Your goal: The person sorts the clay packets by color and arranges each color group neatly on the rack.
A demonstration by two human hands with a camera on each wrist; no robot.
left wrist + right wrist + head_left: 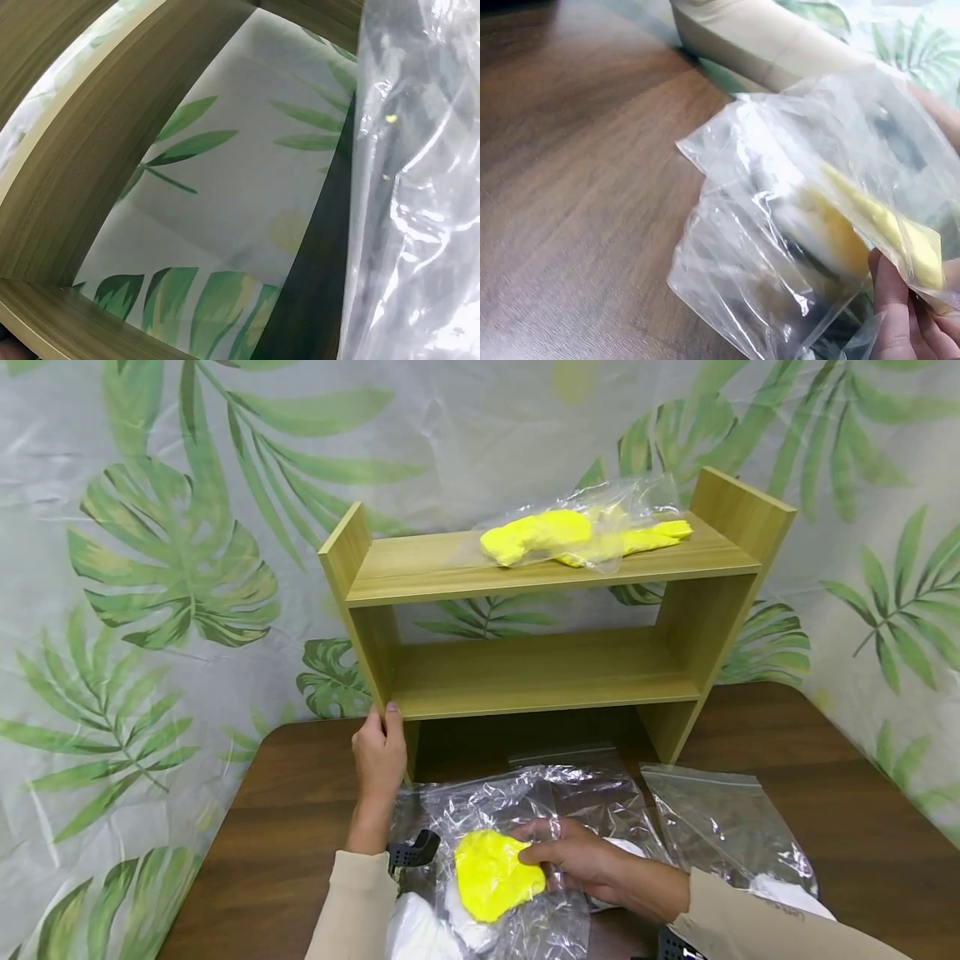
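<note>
A small two-tier wooden shelf (547, 670) stands tilted in the head view on the brown table. My left hand (380, 753) grips the lower front edge of its left side panel, thumb on the front. Down in front, my right hand (585, 860) pinches a clear plastic bag holding a folded bright yellow cloth-like item (491, 881). The right wrist view shows the thumb and fingers (891, 300) closed at the edge of this bag, beside the yellow item (911, 244). What the yellow item is exactly cannot be made out through the plastic.
Bagged yellow items (536, 537) lie on the top board. Below the right hand, more clear bags with white contents (422, 933) cover the table (247, 860). Another bag (716, 810) lies at the right. A leaf-patterned cloth (187, 693) hangs behind.
</note>
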